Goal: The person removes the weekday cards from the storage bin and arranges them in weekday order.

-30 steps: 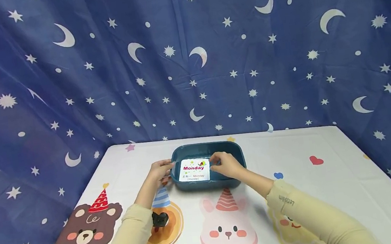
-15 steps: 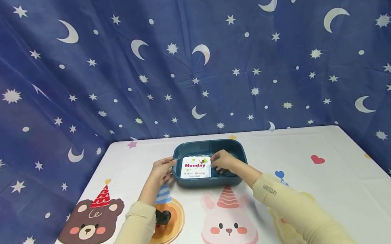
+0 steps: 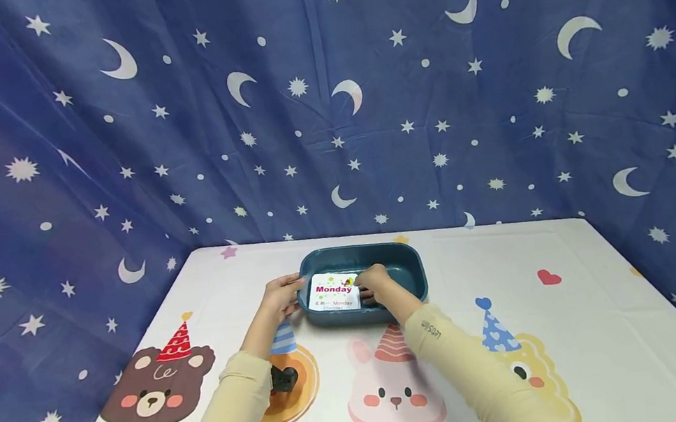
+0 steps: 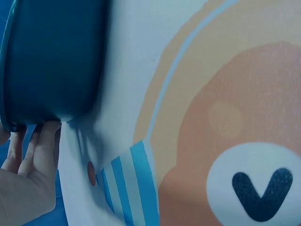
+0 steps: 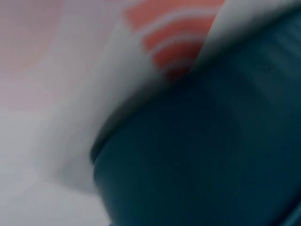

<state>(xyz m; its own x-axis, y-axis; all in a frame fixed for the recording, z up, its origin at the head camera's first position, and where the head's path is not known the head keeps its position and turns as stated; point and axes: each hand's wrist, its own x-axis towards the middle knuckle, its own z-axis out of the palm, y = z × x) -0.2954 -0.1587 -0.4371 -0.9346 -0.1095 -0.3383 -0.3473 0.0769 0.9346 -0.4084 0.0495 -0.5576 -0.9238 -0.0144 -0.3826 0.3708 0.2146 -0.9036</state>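
Note:
A dark teal plastic bin point(image 3: 351, 317) stands on the table with a white "Monday" flashcard point(image 3: 333, 295) in its left part. My left hand point(image 3: 281, 295) grips the bin's left end, thumb at the rim. In the left wrist view, the fingers point(image 4: 43, 150) of that hand lie against the end wall. My right hand point(image 3: 378, 283) reaches over the front rim into the bin and pinches the card at its right edge, fingers bent. The right wrist view shows the bin's wall point(image 5: 188, 155), blurred, and none of the hand.
A white tablecloth point(image 3: 617, 317) printed with cartoon animals and lettering covers the table. Behind its far edge hangs a blue curtain point(image 3: 423, 179) with stars and moons. A small black piece point(image 3: 284, 379) shows beside the left sleeve.
My right hand and the card have shifted slightly left in the bin, and my right forearm has swung inward. The left hand keeps its grip on the bin's end.

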